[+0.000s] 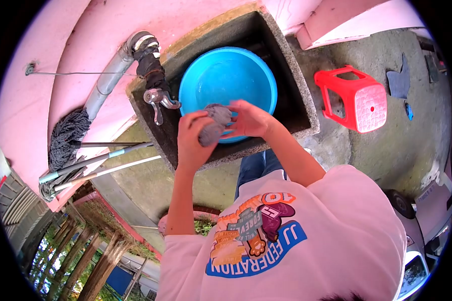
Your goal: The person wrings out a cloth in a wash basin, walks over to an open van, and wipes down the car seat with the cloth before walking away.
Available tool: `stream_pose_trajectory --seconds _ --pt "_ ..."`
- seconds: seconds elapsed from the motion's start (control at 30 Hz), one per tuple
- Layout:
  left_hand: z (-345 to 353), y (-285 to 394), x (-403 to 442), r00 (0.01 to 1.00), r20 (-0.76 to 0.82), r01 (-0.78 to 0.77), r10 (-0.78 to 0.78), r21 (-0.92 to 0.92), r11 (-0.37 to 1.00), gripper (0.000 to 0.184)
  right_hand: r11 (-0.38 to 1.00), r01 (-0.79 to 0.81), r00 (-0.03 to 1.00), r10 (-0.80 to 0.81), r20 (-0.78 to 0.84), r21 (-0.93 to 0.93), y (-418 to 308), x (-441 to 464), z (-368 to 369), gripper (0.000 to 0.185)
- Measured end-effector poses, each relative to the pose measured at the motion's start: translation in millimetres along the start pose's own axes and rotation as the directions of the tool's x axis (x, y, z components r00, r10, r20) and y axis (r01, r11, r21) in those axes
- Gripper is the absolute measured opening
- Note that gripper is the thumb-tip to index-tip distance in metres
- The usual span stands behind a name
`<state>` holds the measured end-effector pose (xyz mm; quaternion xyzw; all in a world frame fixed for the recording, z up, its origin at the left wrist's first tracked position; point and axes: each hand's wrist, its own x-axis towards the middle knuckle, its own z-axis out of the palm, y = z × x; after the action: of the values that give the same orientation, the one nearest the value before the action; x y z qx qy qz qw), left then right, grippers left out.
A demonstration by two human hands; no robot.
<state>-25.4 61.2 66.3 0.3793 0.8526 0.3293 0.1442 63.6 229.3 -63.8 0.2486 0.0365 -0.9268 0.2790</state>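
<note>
A bunched grey cloth (pixel 217 123) is between my two hands, above the near side of a round blue basin (pixel 261 65). My left hand (pixel 193 138) is closed around the cloth's left side. From the right, my right hand (pixel 251 119) meets the cloth with bent, slightly parted fingers; blur hides their exact contact. The basin sits in a dark stone sink (pixel 299 90), its inside looking wet. Just left of the basin, a metal tap (pixel 159 100) sticks out over the sink.
A red plastic stool (pixel 371 108) lies tipped on the concrete floor to the right. Several mop handles (pixel 98 163) and a dark mop head (pixel 68 138) lean at the left, by a grey pipe (pixel 105 83). A pink wall (pixel 95 30) stands behind the sink.
</note>
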Motion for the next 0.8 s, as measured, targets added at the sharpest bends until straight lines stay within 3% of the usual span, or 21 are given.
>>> stream_pose_trajectory --seconds 0.03,0.07,0.1,0.17,0.2,0.23,0.27,0.3,0.33,0.37,0.4,0.43,0.47,0.5,0.53,0.57,0.6,0.67,0.7,0.77,0.8 --pt "-1.7 6.6 -1.7 0.985 0.062 -0.164 0.159 0.087 0.983 0.038 0.940 -0.077 0.997 0.062 0.056 0.333 -2.8 -3.1 3.4 0.073" --pt "-1.1 11.3 -3.4 0.969 0.097 -0.233 0.225 0.079 0.969 0.042 0.954 -0.071 0.969 -0.003 0.247 0.292 3.0 1.1 11.9 0.058" --pt "0.9 16.9 -6.5 0.969 0.099 -0.233 0.225 0.079 0.969 0.042 0.953 -0.071 0.969 -0.004 0.247 0.295 10.8 13.5 12.1 0.058" --pt "4.2 26.7 -13.3 0.966 0.063 -0.256 0.252 0.069 0.964 0.043 0.973 0.098 0.995 -0.094 -0.030 0.207 28.3 40.9 6.1 0.043" --pt "9.0 19.5 -20.5 0.981 -0.054 -0.189 0.188 -0.010 0.982 0.037 0.950 0.167 0.984 -0.145 -0.101 0.264 29.4 35.0 21.0 0.032" --pt "14.6 11.9 -28.0 0.981 -0.051 -0.189 0.188 -0.009 0.982 0.037 0.949 0.167 0.984 -0.145 -0.100 0.267 31.7 30.7 34.8 0.032" --pt "20.9 5.0 -35.6 0.953 -0.219 0.116 -0.211 -0.381 0.917 0.033 0.919 0.369 0.913 -0.330 -0.238 0.141 34.6 27.3 47.3 0.028" --pt "25.3 3.3 -38.0 0.767 -0.210 0.293 -0.606 -0.725 0.623 0.029 0.843 0.538 0.789 -0.508 -0.346 -0.013 35.8 27.8 55.3 0.024" --pt "29.5 1.8 -39.3 0.687 -0.180 0.237 -0.704 -0.861 0.451 0.032 0.808 0.573 0.738 -0.582 -0.342 -0.138 36.0 31.7 60.0 0.024" --pt "31.3 -1.8 -38.3 0.688 -0.178 0.237 -0.704 -0.861 0.449 0.032 0.807 0.574 0.736 -0.583 -0.344 -0.139 36.1 32.4 65.6 0.024" --pt "32.0 -4.0 -35.2 0.580 0.010 0.172 -0.814 -0.979 0.110 0.034 0.668 0.596 0.605 -0.739 -0.297 -0.446 38.7 30.4 72.8 0.025" --pt "32.4 -6.1 -33.0 0.484 0.233 0.055 -0.844 -0.970 -0.236 0.036 0.457 0.544 0.477 -0.858 -0.188 -0.704 40.2 23.1 85.6 0.026" --pt "32.7 -8.6 -30.6 0.480 0.234 0.053 -0.845 -0.970 -0.239 0.036 0.169 0.437 0.329 -0.944 -0.018 -0.884 43.6 13.7 97.2 0.028" --pt "32.9 -11.6 -26.9 0.543 0.329 0.069 -0.773 -0.935 -0.349 0.032 0.170 0.433 0.332 -0.943 -0.019 -0.885 46.9 6.7 110.1 0.028" --pt "32.6 -15.1 -23.0 0.602 0.413 0.094 -0.684 -0.887 -0.453 0.029 -0.084 0.427 0.251 -0.946 0.207 -0.900 49.6 2.3 122.1 0.028" --pt "36.3 -29.2 -26.4 0.601 0.416 0.094 -0.682 -0.885 -0.456 0.029 -0.332 0.399 0.174 -0.888 0.426 -0.855 48.6 -1.5 128.8 0.029" --pt "44.8 -55.3 -38.0 0.660 0.425 0.144 -0.620 -0.881 -0.451 0.030 -0.331 0.394 0.175 -0.889 0.424 -0.857 44.7 -6.0 131.3 0.029" --pt "51.1 -98.4 -55.2 0.754 0.445 0.246 -0.483 -0.874 -0.420 0.034 -0.576 0.417 0.225 -0.684 0.694 -0.703 41.9 -10.6 133.6 0.027" --pt "43.0 -97.4 -45.8 0.750 0.448 0.250 -0.486 -0.873 -0.419 0.034 -0.572 0.418 0.225 -0.688 0.690 -0.706 40.2 -9.9 130.7 0.027" --pt "24.3 -90.1 -14.3 0.669 0.580 0.556 -0.464 -0.806 -0.204 0.024 -0.749 0.405 0.219 -0.478 0.851 -0.525 33.6 -7.8 123.4 0.024" --pt "15.9 -80.3 3.7 0.614 0.638 0.685 -0.464 -0.723 -0.088 0.020 -0.746 0.404 0.221 -0.482 0.848 -0.529 33.3 -5.6 121.7 0.024"
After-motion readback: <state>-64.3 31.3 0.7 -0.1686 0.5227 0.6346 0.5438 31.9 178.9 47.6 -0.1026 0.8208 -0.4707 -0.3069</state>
